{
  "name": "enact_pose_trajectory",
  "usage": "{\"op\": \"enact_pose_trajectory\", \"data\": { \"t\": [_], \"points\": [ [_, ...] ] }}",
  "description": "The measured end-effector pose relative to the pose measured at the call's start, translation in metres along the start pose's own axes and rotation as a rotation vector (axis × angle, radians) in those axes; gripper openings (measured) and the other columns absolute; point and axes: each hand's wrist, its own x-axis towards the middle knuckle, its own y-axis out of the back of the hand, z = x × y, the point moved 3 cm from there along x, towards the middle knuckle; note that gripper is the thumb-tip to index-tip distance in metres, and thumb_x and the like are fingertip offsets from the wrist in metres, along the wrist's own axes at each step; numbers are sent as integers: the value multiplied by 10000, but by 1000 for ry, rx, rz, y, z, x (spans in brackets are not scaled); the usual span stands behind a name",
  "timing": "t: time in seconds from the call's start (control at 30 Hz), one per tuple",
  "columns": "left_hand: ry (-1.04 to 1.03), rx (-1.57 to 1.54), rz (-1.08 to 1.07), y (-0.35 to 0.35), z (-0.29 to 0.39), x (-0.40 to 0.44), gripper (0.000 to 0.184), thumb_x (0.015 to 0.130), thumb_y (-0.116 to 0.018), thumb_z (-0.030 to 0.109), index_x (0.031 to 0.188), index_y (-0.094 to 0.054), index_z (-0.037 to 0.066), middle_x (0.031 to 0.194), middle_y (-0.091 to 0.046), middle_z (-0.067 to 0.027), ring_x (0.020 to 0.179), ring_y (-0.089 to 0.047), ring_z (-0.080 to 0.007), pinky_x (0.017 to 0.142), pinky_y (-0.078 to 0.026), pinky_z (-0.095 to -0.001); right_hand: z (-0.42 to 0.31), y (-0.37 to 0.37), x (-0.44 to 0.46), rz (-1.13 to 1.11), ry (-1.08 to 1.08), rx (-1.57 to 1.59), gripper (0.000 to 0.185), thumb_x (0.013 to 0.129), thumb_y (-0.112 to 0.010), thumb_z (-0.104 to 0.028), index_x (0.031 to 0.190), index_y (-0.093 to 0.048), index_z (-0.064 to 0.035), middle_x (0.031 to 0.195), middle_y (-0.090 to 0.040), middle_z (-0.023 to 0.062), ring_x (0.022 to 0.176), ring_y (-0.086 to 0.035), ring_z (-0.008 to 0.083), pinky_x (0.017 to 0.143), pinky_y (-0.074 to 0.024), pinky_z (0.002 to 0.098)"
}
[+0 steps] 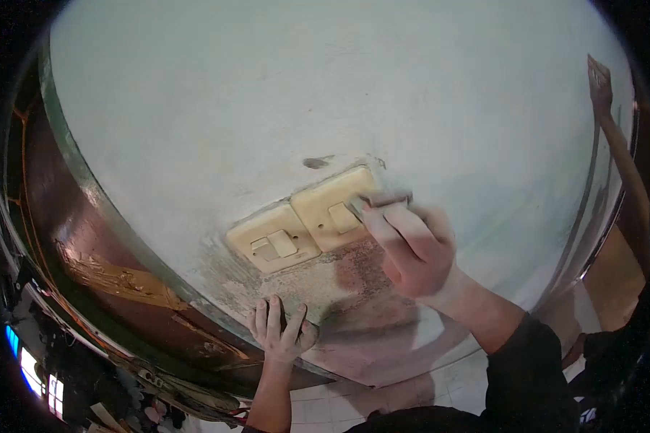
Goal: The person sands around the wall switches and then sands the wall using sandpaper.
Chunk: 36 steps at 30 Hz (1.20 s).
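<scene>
My right hand [417, 249] is closed around a folded grey piece of sandpaper [391, 197], its edge against the right side of the right switch plate [323, 196]. That plate is cream-coloured with one rocker. Joined to its left is a second cream switch plate [260, 252] with two rockers. Below them my left hand [278, 333] lies against the wall [195, 108], fingers spread and holding nothing. The wall is whitish, with rough, stained, bare patches under the plates. A dark scuff [315, 163] marks it above them.
At the far right another person's hand [600, 90] touches the same wall. A brown panel with torn tape [115, 278] runs along the left, beyond the wall's edge. Cables [25, 166] hang there. White floor tiles [318, 411] show below.
</scene>
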Motion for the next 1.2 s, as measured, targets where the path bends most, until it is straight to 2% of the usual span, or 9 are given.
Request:
{"op": "enact_pose_trajectory", "data": {
  "t": [0.13,0.27,0.33,0.37,0.7,0.77,0.87,1.0,1.2],
  "points": [
    [-3,-13,-4,-1,-1,0,293,882,-595,315,1139,-726,261,1410,-555,-167,1380,-433,-378,1136,-291,-534,1,5,11,-7,37,47,418,751,-665,-69,1166,-709,-43,1030,-625,22,796,-558,212,695,-458,320],
    [12,-5,-44,0,-2,-3,337,835,-630,298,1162,-708,280,1398,-563,-149,1353,-456,-358,1138,-294,-528,-1,-1,36,8,33,-91,491,697,-650,-46,1185,-696,-28,1030,-627,32,756,-541,218,678,-463,321],
    [26,-22,-25,0,-5,-4,356,805,-644,284,1155,-705,286,1386,-574,-132,1351,-459,-351,1145,-290,-521,-5,7,28,-134,-28,-86,501,645,-632,43,1136,-707,-23,1035,-622,81,828,-585,280,731,-506,351],
    [8,-7,-25,0,-6,-5,370,791,-648,273,1157,-703,287,1389,-572,-124,1349,-461,-349,1149,-287,-520,-5,4,17,-32,44,-64,506,688,-644,-22,1191,-691,-26,1029,-613,69,755,-536,250,679,-463,339],
    [44,-62,1,-3,-8,-9,318,777,-654,225,1092,-697,240,1360,-598,-96,1310,-501,-334,1114,-331,-527,-9,3,13,-88,31,-69,538,627,-660,8,1164,-689,-18,1068,-594,78,800,-549,280,694,-481,356],
    [-29,-60,34,-9,-6,-12,342,861,-623,260,1194,-669,199,1403,-549,-172,1297,-490,-402,1060,-366,-571,-7,4,11,-77,38,-60,551,625,-660,4,1175,-686,-19,1060,-588,79,826,-550,288,702,-486,363],
    [-38,-72,6,-6,-6,-11,318,872,-618,244,1179,-675,183,1401,-550,-171,1300,-490,-399,1062,-371,-557,-6,-1,31,-41,14,-122,545,627,-646,8,1170,-689,-16,1059,-587,80,827,-551,290,709,-490,372],
    [27,-90,-24,3,-6,-4,293,788,-604,220,1058,-714,247,1383,-591,-82,1256,-527,-325,1052,-372,-531,-10,2,15,-58,-40,-88,532,624,-628,39,1148,-703,-22,1063,-601,85,839,-547,285,719,-492,378],
    [2,-87,4,1,-1,-6,448,760,-593,199,1182,-719,279,1398,-579,-68,1283,-510,-320,1073,-358,-534,-7,0,32,-19,-42,-86,522,622,-620,55,1129,-713,-24,1046,-613,84,833,-550,282,729,-485,371]
  ]
}}
